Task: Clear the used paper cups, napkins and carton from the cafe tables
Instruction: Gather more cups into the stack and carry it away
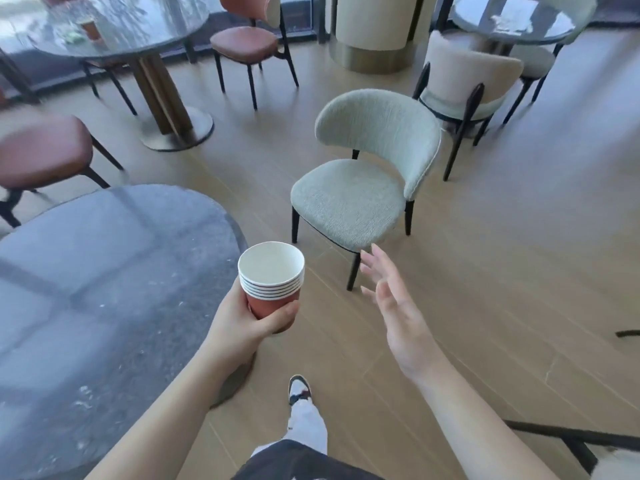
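Note:
My left hand (242,323) grips a stack of several nested red paper cups (272,282) with white insides, held upright just past the right edge of the near round table (104,289). My right hand (398,306) hangs open beside the stack, fingers spread, holding nothing. On the far left round table (138,32) stands one more red paper cup (90,28) with something small and green (74,37) next to it. On the far right round table (540,32) lies white crumpled paper (512,22), blurred.
A pale green chair (363,181) stands straight ahead on the wooden floor. Reddish-brown chairs (246,46) ring the far left table, and a brown stool (45,150) is at left. A beige chair (467,81) sits by the right table. A pillar base (374,57) stands at the back.

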The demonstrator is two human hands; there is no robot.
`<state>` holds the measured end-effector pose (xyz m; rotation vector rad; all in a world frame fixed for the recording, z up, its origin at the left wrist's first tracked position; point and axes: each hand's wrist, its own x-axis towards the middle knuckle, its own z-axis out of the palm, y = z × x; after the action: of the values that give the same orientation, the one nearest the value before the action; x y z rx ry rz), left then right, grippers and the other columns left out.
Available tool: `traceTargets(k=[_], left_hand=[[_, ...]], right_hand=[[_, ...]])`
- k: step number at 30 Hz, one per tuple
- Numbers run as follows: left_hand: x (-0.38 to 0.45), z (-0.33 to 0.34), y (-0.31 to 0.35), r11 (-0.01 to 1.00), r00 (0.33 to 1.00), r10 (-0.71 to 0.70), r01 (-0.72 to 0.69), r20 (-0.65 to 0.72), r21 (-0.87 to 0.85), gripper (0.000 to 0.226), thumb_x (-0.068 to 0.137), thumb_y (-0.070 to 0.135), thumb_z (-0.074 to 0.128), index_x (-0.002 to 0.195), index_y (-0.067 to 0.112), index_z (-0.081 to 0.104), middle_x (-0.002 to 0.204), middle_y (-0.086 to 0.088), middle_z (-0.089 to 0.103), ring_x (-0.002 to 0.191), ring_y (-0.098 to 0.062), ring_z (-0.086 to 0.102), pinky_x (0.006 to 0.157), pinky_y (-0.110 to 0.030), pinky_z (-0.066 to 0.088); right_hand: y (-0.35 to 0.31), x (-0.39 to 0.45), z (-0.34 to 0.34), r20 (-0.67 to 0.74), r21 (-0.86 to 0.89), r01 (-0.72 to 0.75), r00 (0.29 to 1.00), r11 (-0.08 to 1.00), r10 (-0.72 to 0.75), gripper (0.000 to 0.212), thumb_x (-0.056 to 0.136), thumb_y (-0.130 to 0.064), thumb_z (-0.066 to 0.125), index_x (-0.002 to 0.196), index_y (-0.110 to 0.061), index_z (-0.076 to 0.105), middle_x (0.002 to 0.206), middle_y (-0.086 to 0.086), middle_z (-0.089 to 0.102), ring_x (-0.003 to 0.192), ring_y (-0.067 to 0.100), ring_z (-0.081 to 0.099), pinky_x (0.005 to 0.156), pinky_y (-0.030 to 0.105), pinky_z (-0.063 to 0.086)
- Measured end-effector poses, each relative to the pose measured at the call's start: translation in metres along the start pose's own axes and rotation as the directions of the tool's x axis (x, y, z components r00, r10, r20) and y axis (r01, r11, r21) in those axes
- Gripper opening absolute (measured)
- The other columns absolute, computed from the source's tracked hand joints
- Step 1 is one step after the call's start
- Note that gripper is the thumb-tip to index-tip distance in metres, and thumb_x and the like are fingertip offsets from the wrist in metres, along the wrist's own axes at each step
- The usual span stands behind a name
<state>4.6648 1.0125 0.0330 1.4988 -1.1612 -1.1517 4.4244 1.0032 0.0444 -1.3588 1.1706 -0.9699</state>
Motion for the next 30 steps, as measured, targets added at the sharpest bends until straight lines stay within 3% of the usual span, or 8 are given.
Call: traceTargets(k=[3, 5, 7, 9, 13, 18, 25, 30], left_hand=[[0.052, -0.011, -0.004, 0.999, 0.999, 0.004, -0.005, -0.044, -0.034, 0.068, 0.055, 0.052, 0.084, 0.115, 0.028, 0.064, 0.101, 0.016, 0.078, 0.092, 0.000, 0.072, 0.075, -0.017, 0.056], [0.089, -0.017, -0.003, 0.999, 0.999, -0.008, 0.005, -0.041, -0.053, 0.074, 0.057, 0.049, 0.084, 0.122, 0.016, 0.065, 0.108, 0.002, 0.078, 0.102, -0.016, 0.073, 0.082, -0.028, 0.060], [0.124, -0.023, 0.001, 0.998, 1.000, 0.006, -0.008, -0.017, -0.069, 0.081, 0.061, 0.046, 0.084, 0.128, 0.007, 0.062, 0.118, -0.011, 0.075, 0.113, -0.032, 0.069, 0.097, -0.048, 0.057], [0.160, -0.026, 0.010, 0.997, 1.000, 0.023, -0.022, 0.012, -0.077, 0.080, 0.063, 0.043, 0.084, 0.129, 0.004, 0.060, 0.117, -0.016, 0.073, 0.112, -0.038, 0.067, 0.098, -0.054, 0.055], [0.227, -0.028, 0.025, 0.999, 0.998, 0.039, -0.038, 0.039, -0.035, 0.081, 0.060, 0.044, 0.086, 0.127, 0.006, 0.061, 0.114, -0.011, 0.075, 0.110, -0.031, 0.070, 0.089, -0.038, 0.059], [0.300, -0.030, 0.034, 1.000, 0.999, 0.022, -0.022, -0.026, -0.018, 0.079, 0.058, 0.049, 0.086, 0.125, 0.015, 0.062, 0.108, 0.007, 0.076, 0.101, -0.014, 0.071, 0.083, -0.029, 0.054], [0.407, -0.025, 0.036, 0.998, 0.986, -0.060, 0.057, -0.157, -0.026, 0.074, 0.059, 0.049, 0.088, 0.120, 0.018, 0.061, 0.095, 0.012, 0.072, 0.086, -0.014, 0.066, 0.080, -0.038, 0.052], [0.475, -0.033, 0.060, 0.996, 0.958, -0.088, 0.078, -0.273, -0.044, 0.068, 0.061, 0.046, 0.088, 0.114, 0.014, 0.061, 0.087, 0.014, 0.069, 0.077, -0.009, 0.062, 0.074, -0.031, 0.049]], right_hand=[[-0.001, 0.058, 0.003, 0.040, 0.005, 0.015, 0.999, 1.000, -0.015, 0.061, 0.093, -0.078, 0.036, 0.150, -0.055, 0.030, 0.152, -0.028, 0.043, 0.145, -0.001, 0.038, 0.121, 0.046, 0.031], [-0.004, 0.097, 0.005, 0.047, 0.032, 0.015, 0.999, 0.999, -0.017, 0.061, 0.093, -0.077, 0.038, 0.149, -0.054, 0.032, 0.151, -0.026, 0.045, 0.144, 0.002, 0.040, 0.119, 0.043, 0.034], [-0.010, 0.136, 0.007, 0.055, 0.048, 0.035, 0.998, 0.998, -0.037, 0.061, 0.093, -0.077, 0.040, 0.149, -0.053, 0.034, 0.151, -0.023, 0.046, 0.143, 0.005, 0.042, 0.117, 0.042, 0.036], [-0.017, 0.172, 0.008, 0.062, 0.046, 0.039, 0.997, 0.998, -0.042, 0.057, 0.094, -0.076, 0.039, 0.147, -0.056, 0.036, 0.151, -0.022, 0.047, 0.144, 0.005, 0.042, 0.117, 0.042, 0.036], [-0.028, 0.240, 0.005, 0.065, 0.056, 0.034, 0.997, 0.998, -0.037, 0.055, 0.094, -0.077, 0.038, 0.146, -0.058, 0.037, 0.152, -0.020, 0.048, 0.145, 0.007, 0.041, 0.117, 0.042, 0.035], [-0.025, 0.329, -0.002, 0.114, 0.088, 0.016, 0.993, 0.996, -0.026, 0.062, 0.090, -0.082, 0.037, 0.145, -0.055, 0.040, 0.151, -0.018, 0.050, 0.143, 0.008, 0.043, 0.115, 0.039, 0.037], [-0.019, 0.483, -0.004, 0.241, 0.150, 0.008, 0.969, 0.989, -0.045, 0.072, 0.088, -0.082, 0.038, 0.148, -0.044, 0.037, 0.147, -0.017, 0.053, 0.138, 0.013, 0.051, 0.101, 0.032, 0.049], [-0.037, 0.588, 0.002, 0.365, 0.180, 0.027, 0.927, 0.983, -0.092, 0.058, 0.092, -0.078, 0.037, 0.144, -0.055, 0.042, 0.147, -0.011, 0.053, 0.138, 0.016, 0.050, 0.103, 0.034, 0.047]])
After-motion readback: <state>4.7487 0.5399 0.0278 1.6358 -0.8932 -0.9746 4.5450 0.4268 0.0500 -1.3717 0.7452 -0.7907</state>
